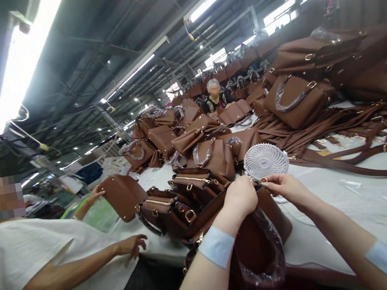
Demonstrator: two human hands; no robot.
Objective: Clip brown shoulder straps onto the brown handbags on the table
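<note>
A brown handbag (275, 215) with a plastic-wrapped handle (279, 262) stands at the table's near edge, in front of me. My left hand (242, 195) is closed at the bag's upper edge, its fingertips around something small near a metal fitting. Close beside it on the right, my right hand (284, 188) pinches at the same spot, thumb and forefinger together. What lies between the fingertips is too small to make out. Just behind both hands is a round white fan (265, 160).
Brown bags with gold zips (158, 201) stand to the left, where a co-worker in a white shirt (49, 260) holds a bag's flap. Brown straps (351, 149) lie at right, before piled bags (293, 97). Another person (216, 98) is behind the table (344, 233).
</note>
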